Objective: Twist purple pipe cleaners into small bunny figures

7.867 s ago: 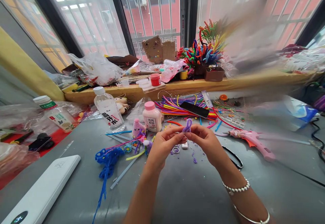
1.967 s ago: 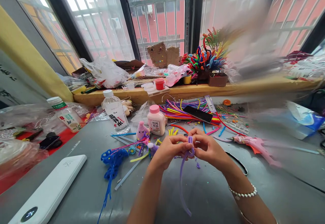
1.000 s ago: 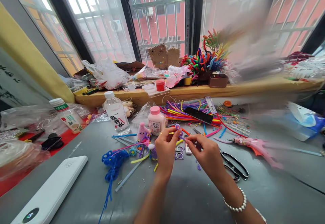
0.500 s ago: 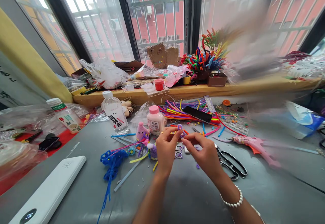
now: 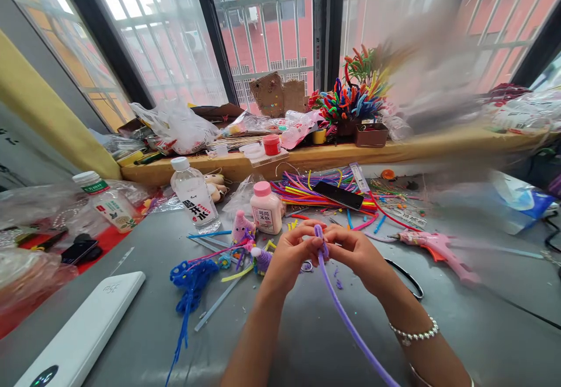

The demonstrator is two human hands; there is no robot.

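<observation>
A purple pipe cleaner (image 5: pixel 346 315) is pinched at its looped upper end between the fingertips of my left hand (image 5: pixel 286 261) and my right hand (image 5: pixel 360 256). Its long tail curves down toward the front of the table. Both hands are closed and nearly touch each other. Just left of my left hand stand a small purple figure (image 5: pixel 262 261) and a pink fuzzy figure (image 5: pixel 242 230). Behind my right hand, a black handle (image 5: pixel 409 279) of a cutting tool shows in part. Purple scraps (image 5: pixel 339 283) lie between my forearms.
A pink glue gun (image 5: pixel 442 248) lies at right, its cord trailing. Bundled pipe cleaners (image 5: pixel 302 189) lie under a phone (image 5: pixel 338 194). Bottles (image 5: pixel 196 200) stand at the back left. A white power bank (image 5: pixel 90 325) and blue fuzzy strands (image 5: pixel 193 279) lie left.
My hands have drawn closer together. A long purple tail now hangs from them, where only a small purple coil showed before. The camera view has shifted slightly.
</observation>
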